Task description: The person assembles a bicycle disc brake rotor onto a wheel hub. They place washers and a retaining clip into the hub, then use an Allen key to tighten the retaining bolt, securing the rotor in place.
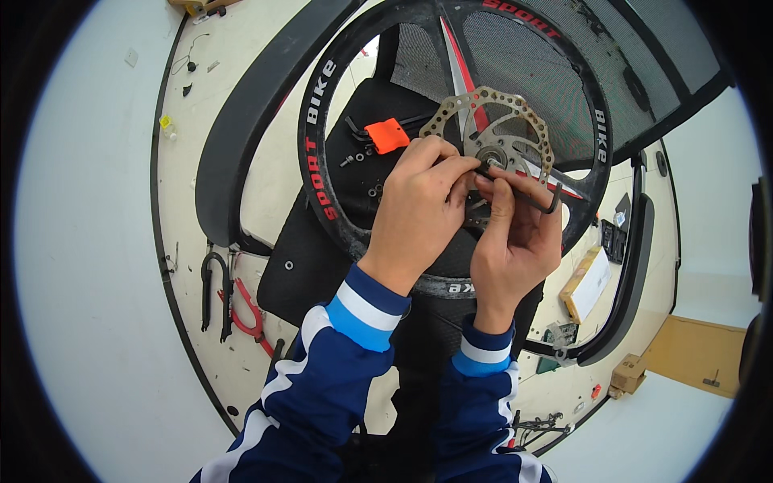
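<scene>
Two hands (423, 213) (519, 253), fingers pinched tight on a bent hex key (556, 198); wheel (312, 153) is scuffed black, can't see inside the carton (628, 374).

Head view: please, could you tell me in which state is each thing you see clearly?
Right hand: gripping a black hex key.
Left hand: fingertips at the key's hub end; grip partly hidden.
Black hex key: held over the disc.
Wheel: resting on the chair.
Brake disc: around the wheel's hub; tightness unclear.
Orange tool holder: on the seat.
Red fork: lying on the floor.
</scene>
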